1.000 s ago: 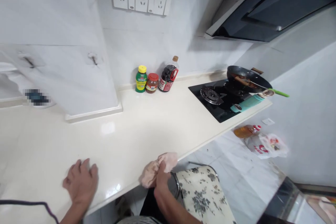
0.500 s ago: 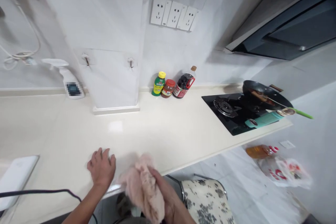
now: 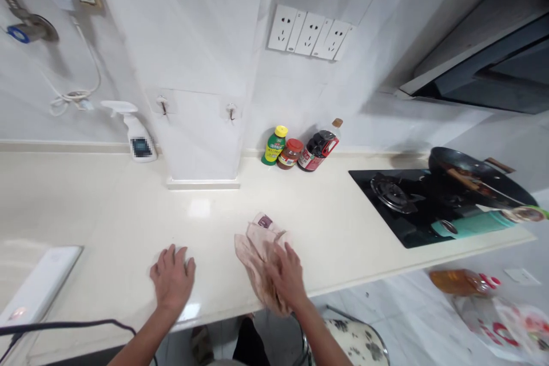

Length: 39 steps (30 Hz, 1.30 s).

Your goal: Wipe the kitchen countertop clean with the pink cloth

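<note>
Cloth [image 3: 253, 243] moved onto counter [image 3: 326, 200] | long axis: wallward | dark patch [image 3: 265, 221]: far end

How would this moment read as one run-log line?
left hand: resting on counter | right hand: on pink cloth | beyond cloth: green bottle, red-lidded jar, dark bottle | far right: wok on stove
</note>
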Each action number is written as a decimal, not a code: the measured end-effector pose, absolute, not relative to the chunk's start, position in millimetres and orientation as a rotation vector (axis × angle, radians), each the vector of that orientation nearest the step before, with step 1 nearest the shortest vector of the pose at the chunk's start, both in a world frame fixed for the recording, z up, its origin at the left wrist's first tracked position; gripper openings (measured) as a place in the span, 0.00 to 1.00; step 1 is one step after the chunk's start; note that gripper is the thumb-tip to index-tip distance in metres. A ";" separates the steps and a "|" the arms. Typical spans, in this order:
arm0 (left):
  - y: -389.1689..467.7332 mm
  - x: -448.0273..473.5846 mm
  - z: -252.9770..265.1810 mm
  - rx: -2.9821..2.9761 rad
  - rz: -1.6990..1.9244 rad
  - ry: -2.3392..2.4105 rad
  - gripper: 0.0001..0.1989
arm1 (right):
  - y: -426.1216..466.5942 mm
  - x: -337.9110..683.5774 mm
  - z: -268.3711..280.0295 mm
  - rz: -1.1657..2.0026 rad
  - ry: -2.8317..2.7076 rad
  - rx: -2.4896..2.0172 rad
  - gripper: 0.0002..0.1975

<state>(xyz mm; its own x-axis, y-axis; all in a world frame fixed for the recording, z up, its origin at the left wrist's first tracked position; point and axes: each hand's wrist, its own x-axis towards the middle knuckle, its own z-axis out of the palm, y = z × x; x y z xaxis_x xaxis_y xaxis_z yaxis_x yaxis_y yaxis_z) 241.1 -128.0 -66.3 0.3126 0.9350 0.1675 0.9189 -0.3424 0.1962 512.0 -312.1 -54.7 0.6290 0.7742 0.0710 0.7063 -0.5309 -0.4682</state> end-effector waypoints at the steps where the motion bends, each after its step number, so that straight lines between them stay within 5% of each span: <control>1: -128.0 241.4 -66.1 2.493 0.384 1.767 0.23 | -300.1 496.8 -54.9 0.236 -1.242 -2.441 0.30; 5: -126.7 239.5 -68.6 2.496 0.364 1.780 0.24 | -260.4 428.2 -48.5 0.483 -1.640 -2.278 0.35; 11: -125.7 234.0 -71.2 2.490 0.364 1.729 0.23 | -249.2 400.8 -45.1 0.697 -1.969 -1.896 0.28; 19: -128.9 239.3 -71.7 2.512 0.387 1.807 0.22 | -312.7 578.6 -76.9 -0.042 -1.107 -2.684 0.26; 24: -127.7 239.5 -70.2 2.507 0.329 1.802 0.23 | -345.0 640.5 -83.2 -0.245 -0.516 -2.857 0.27; 32: -127.9 239.1 -78.5 2.469 0.333 1.844 0.25 | -261.3 559.5 -100.8 -0.123 -1.308 -2.589 0.24; 39: -129.7 234.3 -85.0 2.413 0.297 1.906 0.22 | -123.4 613.8 -73.7 -0.108 -1.352 -2.528 0.27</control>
<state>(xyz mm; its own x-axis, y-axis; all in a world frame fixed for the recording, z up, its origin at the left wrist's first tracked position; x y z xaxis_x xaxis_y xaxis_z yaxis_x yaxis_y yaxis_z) 234.3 -129.7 -85.0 0.2207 0.9682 0.1179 0.9582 -0.2378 0.1592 613.8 -123.4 -73.7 0.5613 0.8050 0.1923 0.8253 -0.5270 -0.2029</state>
